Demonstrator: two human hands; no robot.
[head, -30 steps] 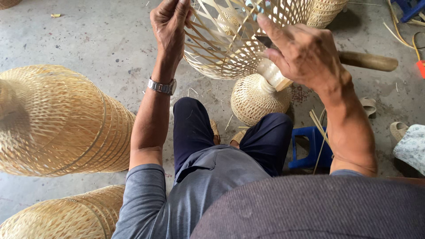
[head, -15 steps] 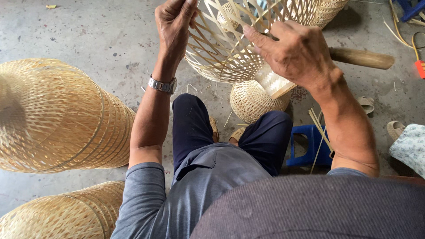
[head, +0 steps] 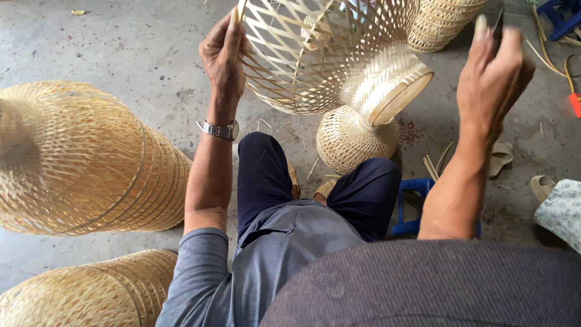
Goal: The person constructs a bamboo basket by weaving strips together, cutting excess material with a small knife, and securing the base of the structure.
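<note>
The person sits on a low blue stool (head: 411, 206) over the concrete floor (head: 121, 48), mid-weave by the look of it. The left hand (head: 224, 54) pinches the rim of an open-lattice bamboo shade (head: 315, 54), held up over the knees. The right hand (head: 493, 72) is lifted clear of it, fingers closed around a thin dark tool (head: 497, 27). I count two large finished shades (head: 78, 163) at the floor's left edge, plus one small woven piece (head: 351, 139) beneath the lattice.

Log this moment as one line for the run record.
left hand: grips rim of woven lampshade | right hand: raised beside it, apart, holding dark tool | small basket: on floor below
</note>
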